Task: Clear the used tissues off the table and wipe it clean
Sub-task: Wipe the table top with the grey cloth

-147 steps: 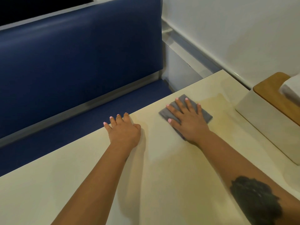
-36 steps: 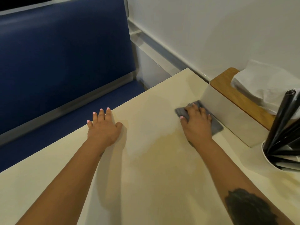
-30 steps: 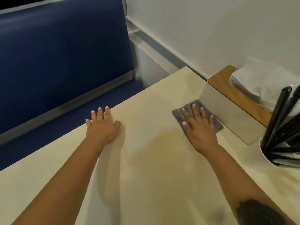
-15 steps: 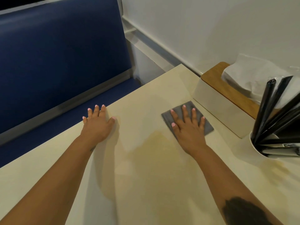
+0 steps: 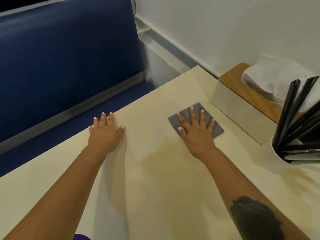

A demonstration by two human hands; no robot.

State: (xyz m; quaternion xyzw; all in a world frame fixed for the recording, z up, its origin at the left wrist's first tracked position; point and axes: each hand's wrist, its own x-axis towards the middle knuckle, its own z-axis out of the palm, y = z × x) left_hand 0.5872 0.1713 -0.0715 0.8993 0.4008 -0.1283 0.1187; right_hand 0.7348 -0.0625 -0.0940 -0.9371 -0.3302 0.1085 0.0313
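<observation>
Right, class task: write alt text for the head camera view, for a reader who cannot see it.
A person's right hand presses flat on a grey cloth on a cream table, while the left hand rests flat near the table's far edge. A tissue box with a wooden lid and a white cup of black utensils stand at right; a blue bench lies beyond.

Bare table (image 5: 155,179) lies open between and below the 2 hands. To the right, a tissue box (image 5: 242,108) stands near the grey cloth (image 5: 199,110), with a cup of dark utensils (image 5: 297,135) just beside it. The wall (image 5: 225,32) closes the far right side.
</observation>
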